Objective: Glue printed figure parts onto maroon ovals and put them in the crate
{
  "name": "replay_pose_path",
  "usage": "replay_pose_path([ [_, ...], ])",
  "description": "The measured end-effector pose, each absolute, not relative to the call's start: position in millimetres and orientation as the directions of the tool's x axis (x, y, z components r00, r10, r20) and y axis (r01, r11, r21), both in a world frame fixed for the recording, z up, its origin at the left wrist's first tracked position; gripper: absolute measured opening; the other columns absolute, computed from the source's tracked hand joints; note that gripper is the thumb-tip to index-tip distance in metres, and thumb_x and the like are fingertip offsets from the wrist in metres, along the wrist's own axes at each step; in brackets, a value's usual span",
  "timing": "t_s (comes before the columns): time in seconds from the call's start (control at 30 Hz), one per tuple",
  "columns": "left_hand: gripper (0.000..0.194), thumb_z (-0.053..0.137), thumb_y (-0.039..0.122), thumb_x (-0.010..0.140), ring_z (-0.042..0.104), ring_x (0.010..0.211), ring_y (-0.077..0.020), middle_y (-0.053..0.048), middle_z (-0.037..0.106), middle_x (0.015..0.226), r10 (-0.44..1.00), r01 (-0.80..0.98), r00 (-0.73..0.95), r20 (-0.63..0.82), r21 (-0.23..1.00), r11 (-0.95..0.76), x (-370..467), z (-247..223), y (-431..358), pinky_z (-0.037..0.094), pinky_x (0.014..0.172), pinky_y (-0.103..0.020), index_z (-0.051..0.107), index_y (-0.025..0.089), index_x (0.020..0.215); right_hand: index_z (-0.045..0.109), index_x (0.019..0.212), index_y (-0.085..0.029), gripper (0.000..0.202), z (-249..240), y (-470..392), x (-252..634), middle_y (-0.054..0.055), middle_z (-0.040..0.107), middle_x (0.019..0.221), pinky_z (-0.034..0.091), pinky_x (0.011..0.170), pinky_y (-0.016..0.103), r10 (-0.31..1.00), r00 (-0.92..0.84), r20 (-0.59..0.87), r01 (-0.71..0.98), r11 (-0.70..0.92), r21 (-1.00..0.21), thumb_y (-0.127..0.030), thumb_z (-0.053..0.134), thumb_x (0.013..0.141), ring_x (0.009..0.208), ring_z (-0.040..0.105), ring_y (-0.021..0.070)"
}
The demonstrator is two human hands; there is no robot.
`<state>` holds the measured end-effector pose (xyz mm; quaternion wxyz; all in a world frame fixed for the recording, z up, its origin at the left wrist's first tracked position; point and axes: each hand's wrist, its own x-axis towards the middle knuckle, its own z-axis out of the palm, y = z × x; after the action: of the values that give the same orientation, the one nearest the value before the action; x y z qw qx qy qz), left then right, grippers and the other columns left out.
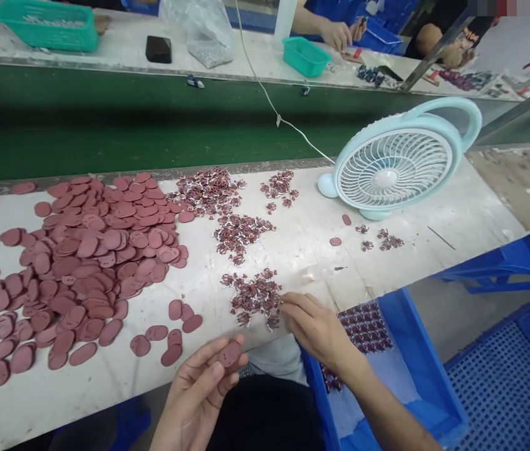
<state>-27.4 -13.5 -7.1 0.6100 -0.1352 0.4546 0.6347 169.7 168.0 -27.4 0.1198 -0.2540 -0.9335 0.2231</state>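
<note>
Near the table's front edge my left hand grips a flat reddish-brown oval piece with small holes between thumb and fingers. My right hand reaches to the right side of a small pile of brown-and-white pieces. Its fingertips are drawn together at the pile's edge, and what they pinch is hidden. Several loose ovals lie left of my left hand. A large heap of the same ovals spreads over the left of the table.
More small brown pieces lie in heaps farther back. A light-blue fan stands at the right. Below the edge, a blue crate holds rows of assembled pieces. Across a green divider, a co-worker's hands work beside a green basket.
</note>
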Motion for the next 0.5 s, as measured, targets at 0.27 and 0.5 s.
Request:
replay_pose_path([
  [0.27,0.036,0.103,0.03,0.065,0.082,0.096,-0.0261,-0.013,0.083,0.119,0.62,-0.874,-0.27,-0.736,0.458,0.163,-15.0,7.7,-3.1,0.064,0.071,-0.018,0.086,0.02,0.095,0.075,0.116,-0.023,0.024,-6.9,164.7,184.9,0.007,0.069,0.104,0.064,0.076,0.034,0.695,-0.715,-0.076,0.512,0.447,-0.734,-0.015,0.063,0.097,0.086,0.071,0.0199],
  [0.5,0.036,0.101,0.036,0.067,0.08,0.098,-0.026,-0.012,0.084,0.115,0.667,-0.802,-0.257,-0.7,0.539,0.257,-7.7,4.7,-5.7,0.064,0.073,-0.022,0.086,0.022,0.096,0.082,0.098,-0.023,0.007,20.3,116.6,159.2,0.003,0.075,0.089,0.058,0.062,0.023,0.696,-0.671,-0.255,0.182,-0.179,-0.967,-0.027,0.077,0.094,0.073,0.071,0.0145],
])
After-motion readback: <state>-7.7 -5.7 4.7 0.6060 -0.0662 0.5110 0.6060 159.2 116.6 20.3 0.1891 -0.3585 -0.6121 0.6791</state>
